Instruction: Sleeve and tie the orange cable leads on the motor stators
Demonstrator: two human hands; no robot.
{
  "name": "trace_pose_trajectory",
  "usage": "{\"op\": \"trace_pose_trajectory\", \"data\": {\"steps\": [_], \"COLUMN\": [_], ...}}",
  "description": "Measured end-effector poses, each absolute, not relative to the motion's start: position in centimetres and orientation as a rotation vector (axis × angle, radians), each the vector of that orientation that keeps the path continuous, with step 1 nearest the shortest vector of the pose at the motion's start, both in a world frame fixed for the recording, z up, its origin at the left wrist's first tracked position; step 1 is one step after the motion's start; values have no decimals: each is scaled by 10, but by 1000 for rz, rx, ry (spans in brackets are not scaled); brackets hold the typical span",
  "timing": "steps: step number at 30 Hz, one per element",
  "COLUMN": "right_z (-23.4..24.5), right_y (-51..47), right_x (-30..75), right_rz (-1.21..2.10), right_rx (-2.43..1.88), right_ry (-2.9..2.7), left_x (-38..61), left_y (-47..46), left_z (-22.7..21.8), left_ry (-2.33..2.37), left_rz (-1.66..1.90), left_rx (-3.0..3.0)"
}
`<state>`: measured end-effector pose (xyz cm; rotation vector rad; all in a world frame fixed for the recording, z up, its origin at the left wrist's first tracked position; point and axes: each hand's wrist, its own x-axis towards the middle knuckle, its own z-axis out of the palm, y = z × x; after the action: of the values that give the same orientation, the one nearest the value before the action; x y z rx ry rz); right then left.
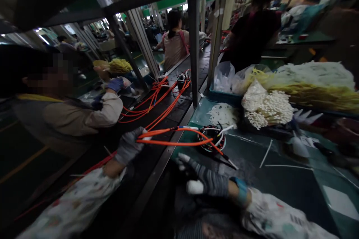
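My left hand [130, 145], in a grey glove, is closed around a loop of orange cables [165, 142] above the edge of the dark conveyor. The cables run to a round wound part, like a motor stator [199, 145], lying on the green bench; one cable ends in a white tip beside it. My right hand [207, 179], gloved in grey stripes with white fingertips, is just in front of that part. Its fingers are apart and nothing shows in them. Further up the conveyor, a second wound part [183, 78] lies with more orange cables [146, 110].
A metal post [193, 48] rises at the conveyor's edge. Right of it stand a bundle of white-tipped sticks [266, 110], yellow sleeving [314, 93] and flat white pieces [223, 115]. Thin white strips [288, 167] lie on the bench. A co-worker [61, 108] works at left.
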<state>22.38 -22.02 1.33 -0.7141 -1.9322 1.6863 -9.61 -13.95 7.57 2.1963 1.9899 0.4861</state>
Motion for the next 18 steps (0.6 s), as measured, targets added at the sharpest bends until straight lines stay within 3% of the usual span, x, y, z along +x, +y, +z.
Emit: {"op": "trace_pose_trajectory", "data": {"steps": [4, 9, 15, 18], "right_z": [8, 20, 39, 42], "right_y": [-218, -243, -269, -270], "right_x": [191, 198, 204, 209], "right_rz": [1827, 1803, 1999, 1944], "right_rx": [-416, -427, -427, -458], "right_ry": [-1231, -792, -719, -647], "left_x": [-74, -61, -38, -26], "left_y": [-184, -207, -228, -231], "left_z": [86, 83, 96, 97], "left_ry": [1594, 1233, 886, 607], "left_rz": [759, 947, 707, 494], "left_rx": [2867, 3368, 3759, 3723]}}
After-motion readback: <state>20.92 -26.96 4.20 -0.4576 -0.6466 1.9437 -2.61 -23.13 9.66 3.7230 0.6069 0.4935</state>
